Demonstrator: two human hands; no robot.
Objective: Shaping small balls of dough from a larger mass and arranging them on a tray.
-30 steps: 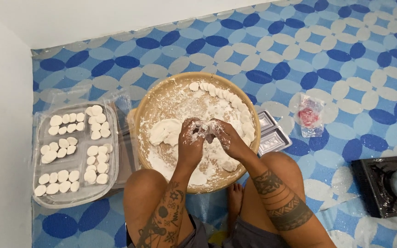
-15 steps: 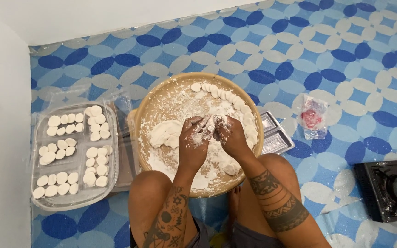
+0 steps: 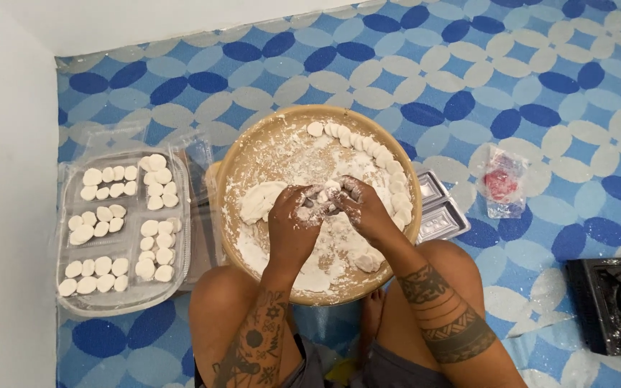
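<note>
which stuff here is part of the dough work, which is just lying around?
In use:
- left hand and right hand, pinching a dough piece
- floured round tray
- row of dough pieces along its rim
- dough lump
- clear plastic container of finished pieces

Lying about:
- small bag with something red
- silver tray
- black stove

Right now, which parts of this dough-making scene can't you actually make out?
1. Head view: what the left hand and right hand pinch between them; flour-coated fingers cover it.
2. The black stove is cut off by the right edge.
3. The small clear bag holds something red, too small to identify.
4. The metal tray lies partly under the round wooden tray.
</note>
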